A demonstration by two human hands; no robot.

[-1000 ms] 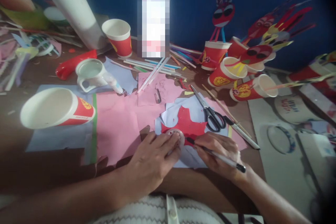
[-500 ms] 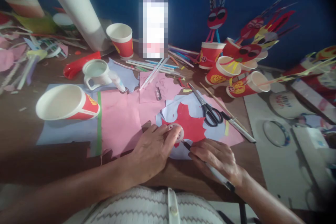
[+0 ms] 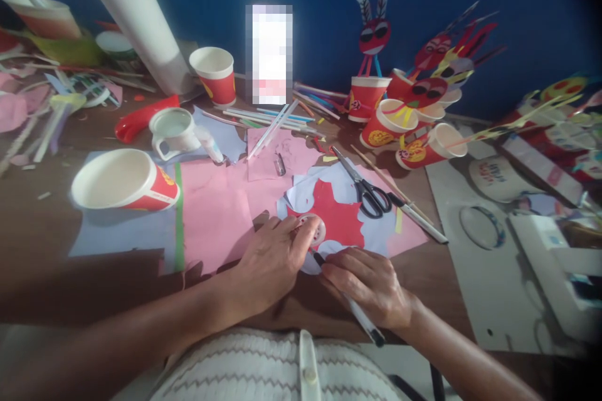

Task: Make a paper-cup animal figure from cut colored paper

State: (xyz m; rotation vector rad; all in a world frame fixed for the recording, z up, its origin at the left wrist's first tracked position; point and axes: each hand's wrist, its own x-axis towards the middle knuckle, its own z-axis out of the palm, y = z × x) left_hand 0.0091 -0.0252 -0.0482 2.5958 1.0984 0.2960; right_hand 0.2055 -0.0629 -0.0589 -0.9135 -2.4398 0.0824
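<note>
My left hand presses a small round white disc with cut-outs down onto a piece of red paper, thumb and fingers bent around its near-left side. In my right hand is a pen with a black grip, its tip at the disc's lower edge beside my left thumb. Pale blue paper scraps lie under the red paper, over a larger pink sheet. Black-handled scissors rest just beyond the red piece.
A wide paper cup lies tilted at left, near a white mug. Behind are another cup, a blurred bright screen and several straws. Cup figures with feathers stand at back right. A capped pen lies beside the scissors.
The pen tip has moved leftward along the disc's lower edge, with my right hand shifting left. My left hand still holds the disc down. The view has shifted slightly.
</note>
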